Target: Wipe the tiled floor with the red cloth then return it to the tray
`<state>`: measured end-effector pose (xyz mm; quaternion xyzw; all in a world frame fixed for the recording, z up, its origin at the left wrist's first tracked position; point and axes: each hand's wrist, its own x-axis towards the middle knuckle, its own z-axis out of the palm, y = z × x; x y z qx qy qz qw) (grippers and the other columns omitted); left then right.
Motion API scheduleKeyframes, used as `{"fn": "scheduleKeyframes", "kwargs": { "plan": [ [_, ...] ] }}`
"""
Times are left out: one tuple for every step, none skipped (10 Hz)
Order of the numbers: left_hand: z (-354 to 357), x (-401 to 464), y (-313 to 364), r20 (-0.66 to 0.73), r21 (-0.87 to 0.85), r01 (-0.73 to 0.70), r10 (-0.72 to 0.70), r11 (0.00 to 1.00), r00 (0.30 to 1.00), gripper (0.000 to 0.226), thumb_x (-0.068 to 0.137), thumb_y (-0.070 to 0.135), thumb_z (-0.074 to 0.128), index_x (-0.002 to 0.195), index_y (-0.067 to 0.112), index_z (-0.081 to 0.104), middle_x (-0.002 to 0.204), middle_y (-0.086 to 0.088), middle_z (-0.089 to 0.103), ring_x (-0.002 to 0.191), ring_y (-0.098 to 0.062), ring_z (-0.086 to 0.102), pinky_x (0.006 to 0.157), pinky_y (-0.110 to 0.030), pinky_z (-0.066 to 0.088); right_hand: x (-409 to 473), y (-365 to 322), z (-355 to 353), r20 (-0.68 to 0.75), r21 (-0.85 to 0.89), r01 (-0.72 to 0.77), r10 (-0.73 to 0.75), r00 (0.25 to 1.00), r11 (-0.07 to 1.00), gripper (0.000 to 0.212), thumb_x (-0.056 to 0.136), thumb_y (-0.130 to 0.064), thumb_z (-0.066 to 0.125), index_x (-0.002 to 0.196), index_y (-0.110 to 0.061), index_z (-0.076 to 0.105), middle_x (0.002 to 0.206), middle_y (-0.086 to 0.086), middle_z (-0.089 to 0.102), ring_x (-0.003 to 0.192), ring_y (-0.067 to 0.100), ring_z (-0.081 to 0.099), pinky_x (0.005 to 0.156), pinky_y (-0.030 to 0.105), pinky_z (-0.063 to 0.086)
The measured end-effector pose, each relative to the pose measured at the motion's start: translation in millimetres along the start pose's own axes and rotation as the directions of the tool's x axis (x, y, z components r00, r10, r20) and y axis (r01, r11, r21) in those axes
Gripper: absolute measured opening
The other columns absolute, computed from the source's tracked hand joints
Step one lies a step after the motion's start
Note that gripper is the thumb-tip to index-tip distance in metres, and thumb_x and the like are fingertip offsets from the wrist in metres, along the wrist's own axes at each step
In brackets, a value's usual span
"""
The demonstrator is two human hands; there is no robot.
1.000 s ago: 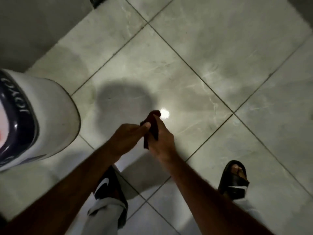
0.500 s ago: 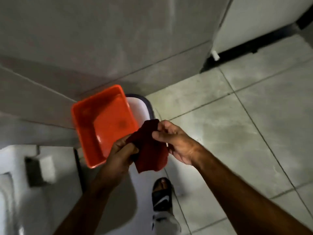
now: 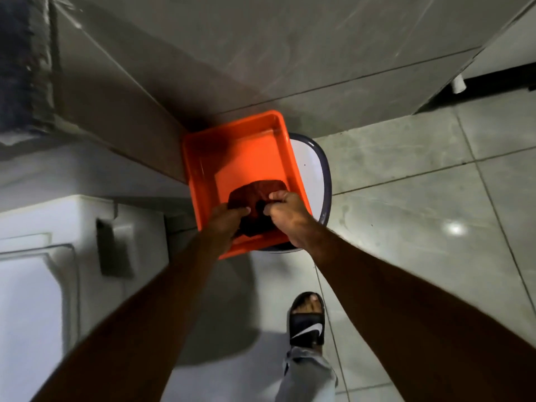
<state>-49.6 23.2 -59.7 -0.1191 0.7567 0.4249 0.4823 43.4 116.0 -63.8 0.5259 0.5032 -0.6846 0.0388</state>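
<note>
Two sets of fingers [image 3: 243, 209] pinch the red cloth [image 3: 256, 190], the left hand [image 3: 224, 219] gripping its near left edge and the right hand [image 3: 285, 211] its near right edge, both closed on the fabric. The cloth lies bunched on the floor of the orange tray [image 3: 203, 158] at the centre of the frame, low in the tray's near half. The tray sits on a white stool [image 3: 311, 169] by the wall. Judging by this, the wiping looks finished and the return nearly done; only letting go remains. The tiled floor [image 3: 420, 198] spreads to the right.
</note>
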Motion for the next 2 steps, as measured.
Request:
{"fn": "scheduleKeyframes", "kwargs": {
  "plan": [
    [3.0,1.6,4.3,-0.117,0.417,-0.137,0.202,0.899,0.972,0.046,0.083,0.013,0.067,0.123,-0.005,0.054,0.119,-0.025,0.061,0.112,-0.04,0.059,0.097,-0.048,0.049,-5.2,1.1,-7.3,0.021,-0.011,0.023,-0.023,1.0,1.0,0.058,0.082,-0.007,0.064,0.137,-0.014,0.049,0.118,0.004,0.055,0.106,0.02,0.053,0.088,0.024,0.037],
    [6.1,-25.2,9.1,-0.084,0.811,-0.203,0.452,0.548,0.888,0.064,0.086,0.022,0.059,0.137,-0.008,0.036,0.139,-0.031,0.045,0.128,-0.043,0.044,0.108,-0.043,0.033,-40.6,5.1,-30.7,-0.108,-0.168,0.16,-0.18,0.978,0.973,0.048,0.085,-0.009,0.061,0.132,-0.014,0.054,0.128,0.008,0.062,0.118,0.025,0.056,0.098,0.029,0.042]
  ]
}}
